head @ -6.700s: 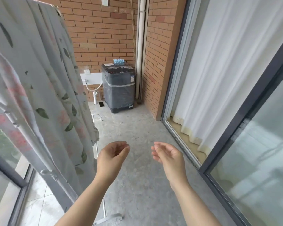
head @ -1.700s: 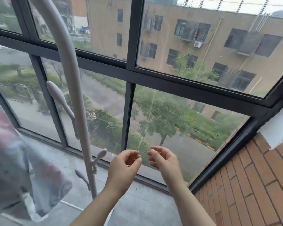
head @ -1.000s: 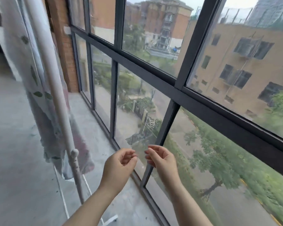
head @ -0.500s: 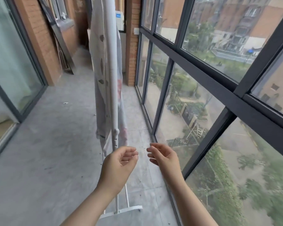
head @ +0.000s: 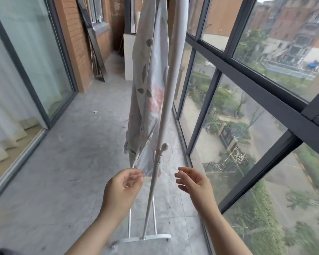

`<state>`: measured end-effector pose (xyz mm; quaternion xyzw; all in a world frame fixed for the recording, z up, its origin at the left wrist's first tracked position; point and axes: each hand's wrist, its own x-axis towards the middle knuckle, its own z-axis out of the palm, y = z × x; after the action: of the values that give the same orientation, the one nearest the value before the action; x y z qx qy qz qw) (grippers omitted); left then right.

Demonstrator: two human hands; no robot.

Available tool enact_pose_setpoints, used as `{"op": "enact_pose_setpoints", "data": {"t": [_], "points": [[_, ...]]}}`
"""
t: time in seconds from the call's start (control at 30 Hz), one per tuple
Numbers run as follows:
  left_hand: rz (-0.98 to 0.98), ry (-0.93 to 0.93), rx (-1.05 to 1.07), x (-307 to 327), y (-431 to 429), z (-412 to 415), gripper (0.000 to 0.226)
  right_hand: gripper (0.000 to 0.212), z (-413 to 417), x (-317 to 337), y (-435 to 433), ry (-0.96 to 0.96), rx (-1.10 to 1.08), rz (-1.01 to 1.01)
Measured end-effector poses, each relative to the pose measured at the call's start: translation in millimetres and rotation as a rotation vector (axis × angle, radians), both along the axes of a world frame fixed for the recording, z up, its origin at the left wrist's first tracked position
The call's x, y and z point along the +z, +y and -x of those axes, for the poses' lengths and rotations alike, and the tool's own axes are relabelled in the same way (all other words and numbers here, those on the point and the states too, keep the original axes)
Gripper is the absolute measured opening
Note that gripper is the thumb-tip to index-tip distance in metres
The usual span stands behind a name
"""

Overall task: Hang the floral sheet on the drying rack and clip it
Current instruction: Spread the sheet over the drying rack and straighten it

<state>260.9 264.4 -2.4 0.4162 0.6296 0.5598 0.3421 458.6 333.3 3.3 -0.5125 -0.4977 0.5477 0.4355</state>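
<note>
The floral sheet (head: 151, 96) already hangs over the drying rack (head: 166, 107), but I see no clip, so I judge clipping remains. My left hand (head: 124, 186) and right hand (head: 193, 183) are loosely curled, holding nothing. Half a second on, I'm closer: the rack's post now stands between them, my left fingertips just beside the sheet's lower corner.

Both bare forearms reach forward from the lower edge, wrists nearly straight. The left grip (head: 122, 189) turns its palm toward the right, fingers loosely curled, thumb uppermost, and is empty. The right grip (head: 193, 183) faces it at the same height, apart from it, fingers gently bent and slightly spread, also empty.
</note>
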Motion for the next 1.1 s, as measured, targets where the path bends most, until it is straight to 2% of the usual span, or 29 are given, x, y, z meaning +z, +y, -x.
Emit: {"op": "enact_pose_setpoints", "data": {"t": [0.17, 0.3, 0.47, 0.63, 0.73, 0.8, 0.87, 0.93, 1.03, 1.1], "points": [[-0.013, 0.017, 0.008, -43, 11, 18, 0.018, 0.011, -2, -44, 15, -0.021, 0.001, -0.039], [-0.009, 0.02, 0.048, -98, 20, 26, 0.04, 0.011, 1, -91, 37, -0.052, 0.022, -0.084], [0.011, 0.024, 0.078, -175, 45, 33, 0.027, 0.013, 10, -158, 68, -0.071, 0.068, -0.135], [-0.006, -0.012, 0.123, -279, 79, 42, 0.029, 0.013, 17, -252, 105, -0.082, 0.084, -0.184], [0.031, -0.097, 0.151, -335, 89, 47, 0.039, 0.012, 15, -310, 116, -0.091, 0.065, -0.151], [0.05, -0.114, 0.159, -353, 98, 47, 0.045, 0.011, 12, -334, 118, -0.13, 0.092, -0.13], [0.026, -0.122, 0.197, -355, 114, 49, 0.047, 0.011, 10, -340, 133, -0.193, 0.133, -0.201], [-0.021, -0.089, 0.195, -356, 134, 53, 0.042, 0.013, 15, -340, 155, -0.228, 0.136, -0.287], [-0.075, -0.024, 0.201, -371, 160, 56, 0.014, 0.016, 31, -348, 178, -0.219, 0.183, -0.393], [-0.098, 0.003, 0.209, -391, 172, 56, 0.011, 0.016, 47, -363, 188, -0.206, 0.242, -0.424]]}}
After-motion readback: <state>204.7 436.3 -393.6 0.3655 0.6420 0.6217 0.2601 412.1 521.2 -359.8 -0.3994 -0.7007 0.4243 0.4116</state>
